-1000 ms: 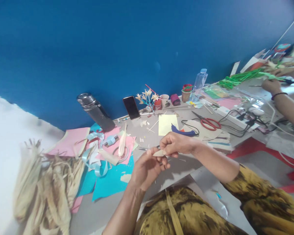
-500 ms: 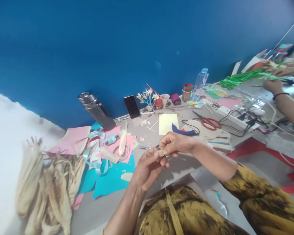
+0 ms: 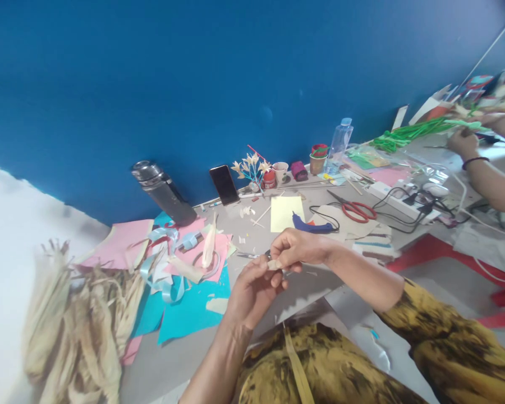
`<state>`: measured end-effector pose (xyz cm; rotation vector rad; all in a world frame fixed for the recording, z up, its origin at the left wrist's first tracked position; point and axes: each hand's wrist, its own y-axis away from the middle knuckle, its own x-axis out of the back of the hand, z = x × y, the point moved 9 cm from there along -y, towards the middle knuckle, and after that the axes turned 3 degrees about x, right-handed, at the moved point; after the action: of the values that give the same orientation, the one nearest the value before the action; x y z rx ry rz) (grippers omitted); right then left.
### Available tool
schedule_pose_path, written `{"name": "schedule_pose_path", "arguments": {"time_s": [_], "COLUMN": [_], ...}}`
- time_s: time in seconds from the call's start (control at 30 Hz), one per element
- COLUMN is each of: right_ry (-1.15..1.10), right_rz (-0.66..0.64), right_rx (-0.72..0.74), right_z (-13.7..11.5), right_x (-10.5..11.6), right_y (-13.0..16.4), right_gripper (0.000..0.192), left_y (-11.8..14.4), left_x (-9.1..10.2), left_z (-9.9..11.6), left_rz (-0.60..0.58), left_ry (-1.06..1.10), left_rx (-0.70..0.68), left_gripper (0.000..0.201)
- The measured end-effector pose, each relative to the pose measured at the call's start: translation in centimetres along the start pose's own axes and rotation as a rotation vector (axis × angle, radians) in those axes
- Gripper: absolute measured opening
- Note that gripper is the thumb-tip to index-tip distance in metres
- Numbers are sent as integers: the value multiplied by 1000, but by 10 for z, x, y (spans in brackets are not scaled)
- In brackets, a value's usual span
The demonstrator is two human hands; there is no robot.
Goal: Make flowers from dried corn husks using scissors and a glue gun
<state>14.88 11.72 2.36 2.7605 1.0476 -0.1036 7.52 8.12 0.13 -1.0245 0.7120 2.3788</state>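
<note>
Deep blue wall [image 3: 193, 84] behind, smooth and matt, with a cluttered grey table [image 3: 138, 376] running along its foot. Compared with a second ago, the pale piece [image 3: 274, 265] at your fingertips shows shorter and blunter, no longer a long pointed leaf; folded, turned or just more covered, cannot tell which. Your hands have barely shifted, so the work looks to be fine fingertip shaping, done in place. Your left hand [image 3: 255, 289] holds one end of the piece between thumb and finger, palm turned up, other fingers loosely curled; your right hand [image 3: 297, 248] pinches the other end, knuckles up. Piece sits between the two, above the table edge; thin, cream, like dry husk. Left of you, a bundle of dried husks [image 3: 92, 331], papery, ribbed, frayed at the tips. Nearby, a flat turquoise sheet [image 3: 189, 317] under scraps, and glossy curls of pale blue ribbon [image 3: 168, 292]. Beyond your right hand, a hard plastic glue gun [image 3: 315, 227], a smooth yellow square [image 3: 281, 210] and red-handled scissors [image 3: 344, 204], blades apart
</note>
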Motion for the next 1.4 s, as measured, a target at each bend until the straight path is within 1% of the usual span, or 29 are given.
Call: {"name": "schedule_pose_path", "arguments": {"time_s": [0.07, 0.17, 0.23, 0.37, 0.5, 0.57, 0.63, 0.7, 0.73, 0.87, 0.93, 1.0, 1.07, 1.13, 1.2, 1.23, 1.33, 1.4], "right_ry": [3, 37, 46, 8, -17, -21, -13, -10, -19, -127, -184, -222, -221, -192, -177, -185, -235, -254], "right_rz": [8, 20, 31, 63, 85, 102, 121, 133, 137, 158, 188, 224, 261, 304, 339, 349, 371, 415], "right_rx": [-3, -15, -16, 9, 43, 36, 31, 38, 44, 60, 68, 91, 125, 152, 162, 164, 190, 225], "right_z": [1, 1, 0, -1, -2, -2, -3, -4, -4, 2, 7, 10, 11, 12, 14, 16, 19, 19], "right_x": [1, 2, 2, 2, 2, 2, 3, 2, 2, 1, 3, 6, 8, 10, 10, 9, 9, 11], "right_y": [0, 1, 2, 3, 3, 2, 2, 1, 0, 0, 1, 3, 5, 7, 9, 10, 12, 13], "right_gripper": [12, 9, 9, 12, 10, 9, 9, 8, 7, 8, 10, 11, 11, 11, 12, 12, 15, 19], "left_y": [0, -2, -3, -4, -3, -4, -5, -6, -7, -9, -8, -7, -7, -8, -9, -10, -11, -12], "left_x": [2, 8, 9, 8, 8, 10, 12, 10, 9, 5, 5, 5, 6, 6, 6, 5, 5, 7], "left_z": [1, 6, 6, 3, 1, 2, 5, 6, 5, 1, 2, 4, 5, 6, 6, 6, 4, 5], "left_rz": [26, 73, 76, 59, 64, 85, 107, 104, 90, 33, 19, 20, 47, 93, 119, 116, 92, 103], "left_ry": [-25, -176, -203, -99, -18, -46, -127, -175, -166, -3, 74, 101, 46, -58, -126, -122, 7, 71], "left_rx": [-16, -64, -68, -18, 1, -24, -65, -92, -90, -47, -56, -87, -132, -172, -181, -170, -136, -141], "left_gripper": [25, 26, 25, 24, 26, 30, 30, 27, 27, 23, 23, 27, 27, 23, 22, 22, 24, 25]}}
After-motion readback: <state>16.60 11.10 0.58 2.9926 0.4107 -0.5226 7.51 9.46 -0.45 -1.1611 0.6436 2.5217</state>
